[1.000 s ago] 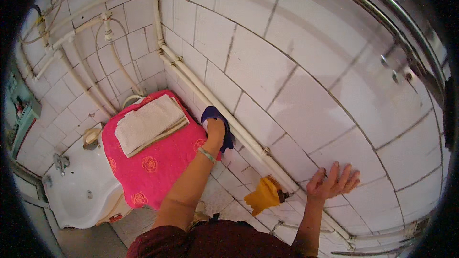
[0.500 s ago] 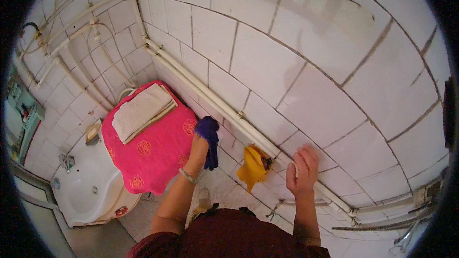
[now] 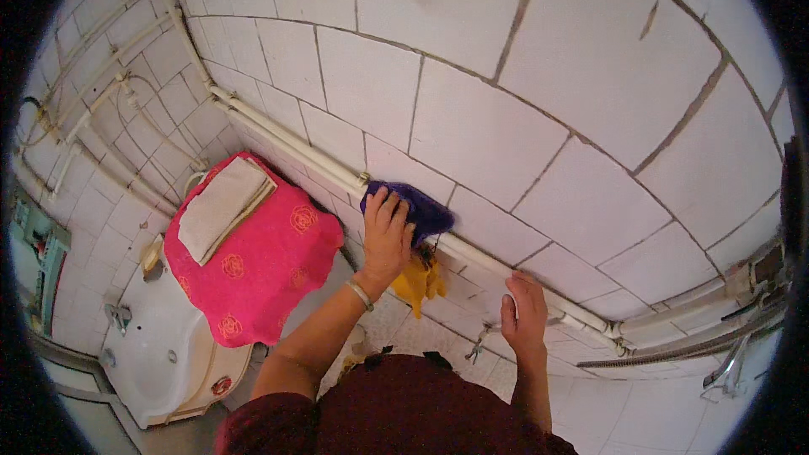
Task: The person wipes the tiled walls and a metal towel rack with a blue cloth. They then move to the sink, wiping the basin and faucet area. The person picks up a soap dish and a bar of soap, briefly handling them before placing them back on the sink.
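Note:
My left hand (image 3: 388, 240) lies over a dark blue-purple cloth (image 3: 428, 212), its fingers bent on it against the pale pipe (image 3: 484, 259) that runs along the tiled wall. Part of the cloth spreads flat over pipe and tiles to the right of the fingers. Just below hangs a yellow cloth (image 3: 419, 286), partly covered by my left hand and with something dark at its top. Farther right, my right hand (image 3: 527, 316) is at the same pipe, thumb apart from the fingers, with no cloth in it.
A pink patterned cover (image 3: 261, 286) with a folded pale towel (image 3: 223, 206) on top stands at the left. Beside it is a white washbasin (image 3: 152, 362) with a tap (image 3: 118, 318). More pipes run up the left corner; a metal hose (image 3: 649, 360) lies along the right.
My left hand has moved right and up, bringing the blue-purple cloth from beside the pink cover onto the pipe. The view has shifted; my right hand stays by the pipe, fingers more bent.

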### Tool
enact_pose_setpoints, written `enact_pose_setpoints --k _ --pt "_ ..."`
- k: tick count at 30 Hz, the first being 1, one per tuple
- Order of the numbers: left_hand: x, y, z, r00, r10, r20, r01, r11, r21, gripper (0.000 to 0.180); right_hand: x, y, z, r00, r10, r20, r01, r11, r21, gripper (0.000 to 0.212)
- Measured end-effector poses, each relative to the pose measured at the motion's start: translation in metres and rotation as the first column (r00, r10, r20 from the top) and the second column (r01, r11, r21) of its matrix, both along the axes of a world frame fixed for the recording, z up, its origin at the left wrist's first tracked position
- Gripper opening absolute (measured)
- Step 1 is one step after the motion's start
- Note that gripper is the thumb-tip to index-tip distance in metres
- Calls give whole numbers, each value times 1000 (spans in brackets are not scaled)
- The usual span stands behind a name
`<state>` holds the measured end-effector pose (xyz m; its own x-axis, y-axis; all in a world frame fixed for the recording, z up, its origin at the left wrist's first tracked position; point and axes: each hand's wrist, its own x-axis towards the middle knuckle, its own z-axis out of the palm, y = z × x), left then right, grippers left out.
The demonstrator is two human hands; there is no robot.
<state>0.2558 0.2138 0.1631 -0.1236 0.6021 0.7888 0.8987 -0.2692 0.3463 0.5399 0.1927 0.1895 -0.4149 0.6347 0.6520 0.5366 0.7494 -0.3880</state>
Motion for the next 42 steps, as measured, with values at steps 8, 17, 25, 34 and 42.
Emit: enact_pose_setpoints --k 8,17,25,34,42 --pt "46 -9 -2 1000 -30 -1 30 1000 9 36 -16 6 2 998 32 -45 -30 998 47 34" --pt "3 -10 13 925 -246 -291 235 969 -73 35 -24 12 2 1000 17 -4 -17 997 69 31" --pt "-57 1 11 952 -131 -277 121 991 -54 36 12 -16 -6 981 -194 -16 194 980 47 31" --pt "-26 -7 21 986 -155 65 160 985 -73 18 5 -47 -22 989 -111 -100 87 972 -218 30" --pt "-32 -56 62 111 -124 986 693 721 13 21 -31 -46 -9 990 114 -84 -132 957 -260 33"
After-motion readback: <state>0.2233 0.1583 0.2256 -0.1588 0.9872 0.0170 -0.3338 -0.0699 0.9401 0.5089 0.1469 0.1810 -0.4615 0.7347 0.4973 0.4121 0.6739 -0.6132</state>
